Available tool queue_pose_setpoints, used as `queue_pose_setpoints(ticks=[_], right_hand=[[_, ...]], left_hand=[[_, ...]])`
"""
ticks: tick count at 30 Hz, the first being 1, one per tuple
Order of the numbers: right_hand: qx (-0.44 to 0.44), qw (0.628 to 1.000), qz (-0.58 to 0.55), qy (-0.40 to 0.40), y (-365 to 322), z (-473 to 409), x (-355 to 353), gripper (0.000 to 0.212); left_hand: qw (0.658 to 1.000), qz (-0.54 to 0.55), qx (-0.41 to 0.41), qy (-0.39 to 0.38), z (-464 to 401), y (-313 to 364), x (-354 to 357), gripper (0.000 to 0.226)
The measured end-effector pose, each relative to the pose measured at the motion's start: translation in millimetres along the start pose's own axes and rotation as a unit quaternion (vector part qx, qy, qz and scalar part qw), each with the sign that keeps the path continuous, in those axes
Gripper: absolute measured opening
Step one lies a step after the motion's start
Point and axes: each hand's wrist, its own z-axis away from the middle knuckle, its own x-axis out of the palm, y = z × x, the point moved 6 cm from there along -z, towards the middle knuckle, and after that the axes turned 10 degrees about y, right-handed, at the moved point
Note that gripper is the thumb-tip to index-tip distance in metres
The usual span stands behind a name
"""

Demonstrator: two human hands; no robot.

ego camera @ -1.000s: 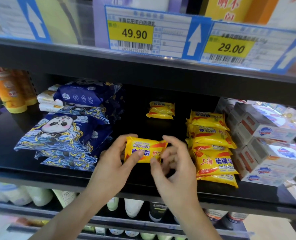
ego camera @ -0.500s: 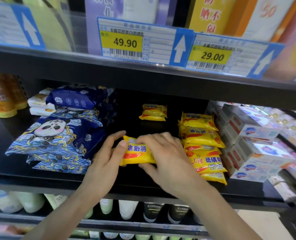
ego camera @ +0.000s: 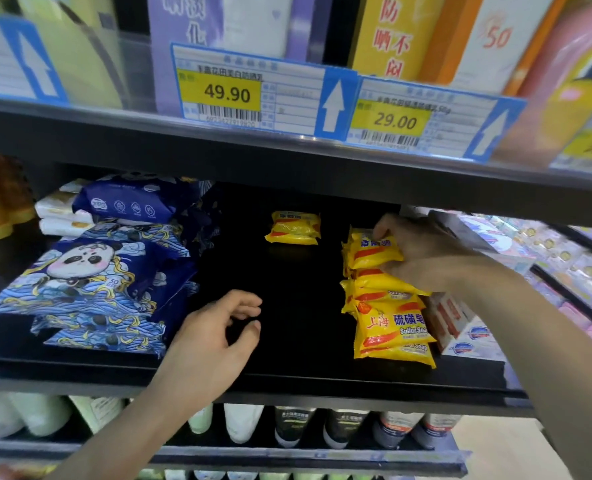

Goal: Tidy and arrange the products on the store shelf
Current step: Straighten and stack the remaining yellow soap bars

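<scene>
Flanking soap stack (ego camera: pixel 388 306): wipes (ego camera: pixel 90 285), boxes (ego camera: pixel 460 327)

Glossy plastic wraps the yellow soap packs (ego camera: pixel 388 327) (crinkled), on a matt black shelf (ego camera: pixel 287 344).

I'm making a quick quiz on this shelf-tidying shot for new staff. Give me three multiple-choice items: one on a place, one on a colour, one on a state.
1. Where is the right hand?
A. on the yellow soap stack
B. on the panda wipes
C. on a price tag

2. What colour are the panda wipe packs?
A. red
B. blue
C. green

3. What is the left hand doing?
A. gripping a soap
B. holding a bottle
C. holding nothing

Answers: 1 A, its fingers grip the top soap pack on the stack. 2 B, dark blue wrappers. 3 C, its fingers are loosely curled over the bare black shelf.
</scene>
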Motion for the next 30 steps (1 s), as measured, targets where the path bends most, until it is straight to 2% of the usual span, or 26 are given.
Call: queue_pose_setpoints(ticks=[7, 14, 17, 20, 23, 26, 30], right_hand=[[0.008, 0.998, -0.027, -0.050, 5.0, 2.0, -4.7, 0.046], [0.007, 0.994, 0.002, -0.108, -4.9, 6.5, -10.9, 0.065], [-0.027, 0.999, 0.000, -0.042, -19.2, -2.3, -16.1, 0.060], [-0.056, 0.996, -0.061, 0.023, -47.4, -19.4, -13.2, 0.045], [-0.102, 0.993, -0.050, -0.021, -80.4, -50.1, 12.7, 0.034], [-0.093, 0.993, -0.019, -0.071, -99.3, -91.7, 49.7, 0.031], [-0.048, 0.986, 0.050, -0.149, -106.0, -127.8, 95.8, 0.062]], left_hand=[[0.997, -0.079, 0.019, -0.018, -0.6, 0.2, 2.3, 0.019], [0.996, -0.090, 0.025, -0.016, 0.7, 0.6, 3.8, 0.014], [0.995, -0.098, 0.029, -0.014, 0.1, 0.2, 4.6, 0.016], [0.990, -0.136, 0.046, 0.001, -0.6, -0.4, 5.6, 0.019], [0.986, -0.158, 0.044, 0.001, -1.4, -2.6, 7.6, 0.022], [0.987, -0.155, 0.037, -0.003, -1.4, -4.0, 8.2, 0.022], [0.990, -0.140, 0.034, -0.004, -5.4, -2.3, 7.0, 0.020]])
